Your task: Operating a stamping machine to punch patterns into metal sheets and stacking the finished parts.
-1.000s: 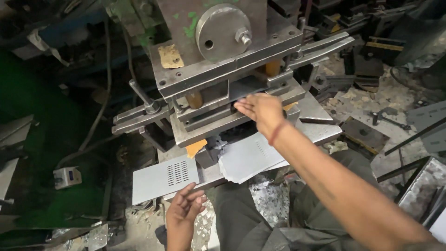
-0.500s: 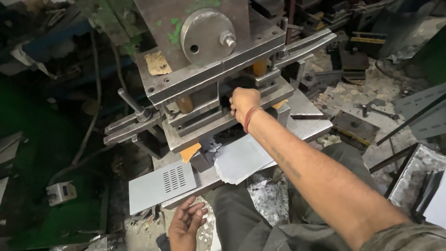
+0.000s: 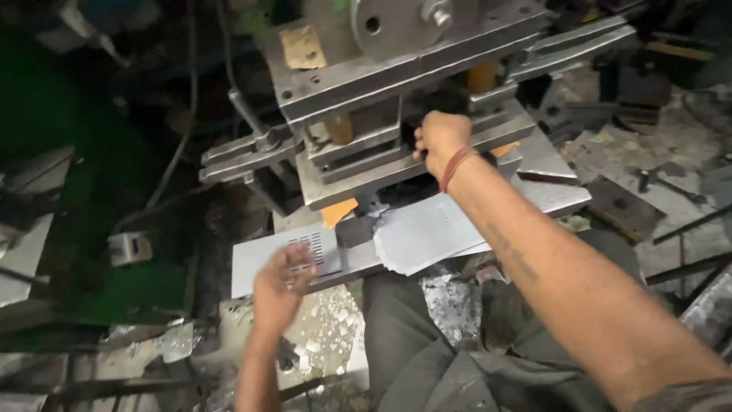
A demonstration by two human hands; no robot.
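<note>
My right hand [image 3: 441,139] reaches into the slot of a steel punch press [image 3: 396,91], fingers curled at the die opening; what it grips is hidden. A reddish band circles that wrist. My left hand [image 3: 280,284] hovers blurred over a grey slotted sheet-metal plate [image 3: 259,259] on the press's front ledge, fingers apart and touching or just above its vent slots. A stack of flat grey metal blanks [image 3: 431,233] lies on the ledge between my arms. An orange scrap [image 3: 338,211] sticks out under the die.
Levers and bars [image 3: 244,149] jut from the press at left. Metal offcuts and white chips [image 3: 328,324] litter the floor by my knees. Tools and steel blocks [image 3: 621,206] lie at right. A small grey box [image 3: 128,246] sits at left on green ground.
My right hand has pushed further into the press slot. My left hand has risen from below the ledge up onto the slotted plate.
</note>
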